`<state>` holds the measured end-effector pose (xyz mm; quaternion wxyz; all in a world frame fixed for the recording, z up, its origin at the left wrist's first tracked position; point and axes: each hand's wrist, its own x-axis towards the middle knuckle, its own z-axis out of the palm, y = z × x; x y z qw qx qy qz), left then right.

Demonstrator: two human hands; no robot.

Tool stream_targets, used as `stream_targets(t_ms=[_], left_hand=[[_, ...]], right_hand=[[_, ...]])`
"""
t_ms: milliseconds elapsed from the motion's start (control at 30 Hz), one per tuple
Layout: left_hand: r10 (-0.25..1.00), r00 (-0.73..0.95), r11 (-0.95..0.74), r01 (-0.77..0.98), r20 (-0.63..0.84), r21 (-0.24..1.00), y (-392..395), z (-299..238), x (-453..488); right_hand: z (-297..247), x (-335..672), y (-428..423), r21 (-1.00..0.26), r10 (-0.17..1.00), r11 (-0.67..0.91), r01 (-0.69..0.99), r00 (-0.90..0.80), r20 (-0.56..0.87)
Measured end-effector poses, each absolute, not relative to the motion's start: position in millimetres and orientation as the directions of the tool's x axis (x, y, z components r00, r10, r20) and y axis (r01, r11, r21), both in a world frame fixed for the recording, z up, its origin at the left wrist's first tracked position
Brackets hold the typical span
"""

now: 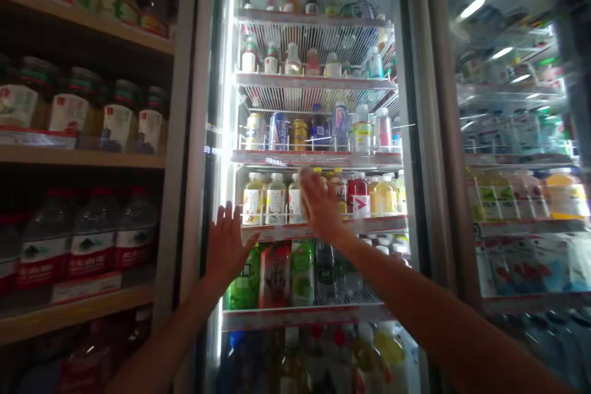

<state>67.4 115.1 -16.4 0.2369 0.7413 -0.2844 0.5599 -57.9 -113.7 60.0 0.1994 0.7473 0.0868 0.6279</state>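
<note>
Fingers (221, 215) spread, the left grip (226, 243) is empty, as is the blurred, outstretched right grip (321, 206), which partly hides the drink bottles (276, 200) behind it. A low wire rail (264, 219) probably keeps them from sliding off their shelf (277, 233); red-capped water bottles (92, 237) stand farther left, beyond the metal frame (187, 135).

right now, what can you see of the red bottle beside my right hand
The red bottle stands upright on a cooler shelf, just right of the right hand in the picture. It looks like plastic, its cap white, its pale label bearing a red V-like mark. The hand appears clear of it; whether neighbouring bottles touch it is unclear.
</note>
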Motion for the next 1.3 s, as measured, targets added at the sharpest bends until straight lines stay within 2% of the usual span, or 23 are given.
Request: stream_targets(t_ms=[33, 67, 100, 133, 233, 267, 333, 400, 467, 500, 600, 633, 667, 767, 833, 900, 1000, 1033, 1100, 1133, 1167, 1233, 1300], left_hand=[[-0.182, 0.196, -0.722, -0.692, 0.964, 0.004, 120.5, -16.4, 70.0], [-0.200, 0.179, -0.720, -0.693, 0.963, -0.021, 127.2, -16.6, 73.5], [-0.200, 0.166, -0.726, -0.687, 0.966, -0.032, 134.7, -17.3, 77.4], [-0.186, 0.159, -0.735, -0.677, 0.970, -0.030, 142.3, -18.4, 81.5], [-0.163, 0.154, -0.749, -0.662, 0.975, -0.021, 162.8, -24.1, 90.0], [-0.174, 0.151, -0.743, -0.668, 0.973, -0.029, 168.6, -26.7, 91.1], [-0.183, 0.150, -0.732, -0.681, 0.972, -0.033, 180.4, -33.4, 91.0], [-0.160, 0.152, -0.734, -0.679, 0.975, -0.014, 194.6, -41.8, 90.1], [-0.145, 0.155, -0.746, -0.666, 0.977, -0.005, 211.1, -51.1, 90.3], [-0.145, 0.160, -0.752, -0.659, 0.976, -0.004, 219.2, -55.6, 90.9], [-0.118, 0.196, -0.768, -0.640, 0.974, 0.036, 236.5, -67.1, 92.1], [-0.102, 0.205, -0.769, -0.637, 0.973, 0.053, 239.1, -70.7, 91.4], [-0.090, 0.210, -0.769, -0.636, 0.974, 0.066, 240.4, -74.8, 89.9], [-0.100, 0.187, -0.770, -0.636, 0.977, 0.044, 240.1, -92.4, 80.7], [-0.142, 0.160, -0.774, -0.633, 0.977, -0.008, 239.7, -109.8, 72.4], [-0.202, 0.140, -0.776, -0.627, 0.969, -0.072, 239.0, -129.2, 64.8], [-0.291, 0.120, -0.772, -0.615, 0.949, -0.159, 232.1, -155.0, 56.7], [-0.303, 0.117, -0.772, -0.612, 0.946, -0.172, 227.3, -161.8, 54.8], [-0.304, 0.120, -0.777, -0.606, 0.945, -0.173, 214.4, -172.8, 51.6], [-0.305, 0.126, -0.779, -0.604, 0.944, -0.171, 207.1, -177.2, 50.2], [-0.312, 0.136, -0.781, -0.601, 0.940, -0.171, 199.8, -180.8, 49.0], [-0.332, 0.157, -0.782, -0.597, 0.930, -0.178, 187.1, -185.4, 47.4], [-0.335, 0.164, -0.787, -0.591, 0.928, -0.179, 178.0, -186.1, 47.4]], right_hand=[[60.6, -49.6, -97.4, 0.584, 0.555, -0.812, -0.025, 0.279, 0.784], [65.5, -42.5, -84.2, 0.680, 0.655, -0.732, 0.042, 0.315, 0.687], [74.6, -36.8, -74.6, 0.695, 0.673, -0.717, 0.057, 0.319, 0.668], [86.5, -32.3, -68.1, 0.634, 0.610, -0.773, 0.020, 0.298, 0.734], [112.6, -21.3, -55.3, 0.279, 0.253, -0.951, -0.131, 0.187, 0.949], [110.3, -17.9, -49.5, 0.264, 0.236, -0.955, -0.132, 0.196, 0.952], [88.6, -11.6, -33.7, 0.483, 0.454, -0.875, -0.025, 0.303, 0.838], [62.6, -6.0, -15.9, 0.711, 0.704, -0.688, 0.145, 0.373, 0.605], [57.2, 0.5, -0.2, 0.781, 0.794, -0.582, 0.228, 0.370, 0.483], [64.5, 4.6, 6.5, 0.756, 0.768, -0.620, 0.207, 0.358, 0.531], [93.5, 19.8, 23.0, 0.543, 0.537, -0.837, 0.074, 0.305, 0.787], [91.0, 24.3, 27.3, 0.505, 0.499, -0.861, 0.063, 0.305, 0.811], [76.6, 27.2, 30.6, 0.522, 0.520, -0.848, 0.086, 0.324, 0.790], [-31.4, 21.9, 31.7, 0.711, 0.759, -0.640, 0.291, 0.384, 0.526], [-118.4, 10.2, 23.6, 0.779, 0.866, -0.484, 0.398, 0.348, 0.360], [-171.8, 0.3, 13.0, 0.808, 0.924, -0.365, 0.463, 0.289, 0.252], [-163.9, -5.4, 0.9, 0.775, 0.871, -0.483, 0.408, 0.310, 0.380], [-148.1, -6.3, -3.0, 0.732, 0.817, -0.573, 0.369, 0.328, 0.474], [-122.2, -11.5, -14.1, 0.571, 0.611, -0.789, 0.227, 0.391, 0.689], [-117.5, -16.9, -21.6, 0.545, 0.574, -0.816, 0.193, 0.391, 0.720], [-118.9, -24.2, -30.2, 0.568, 0.594, -0.800, 0.195, 0.391, 0.703], [-131.9, -40.9, -48.4, 0.707, 0.757, -0.643, 0.294, 0.383, 0.528], [-140.6, -53.0, -64.3, 0.774, 0.838, -0.521, 0.359, 0.386, 0.385]])
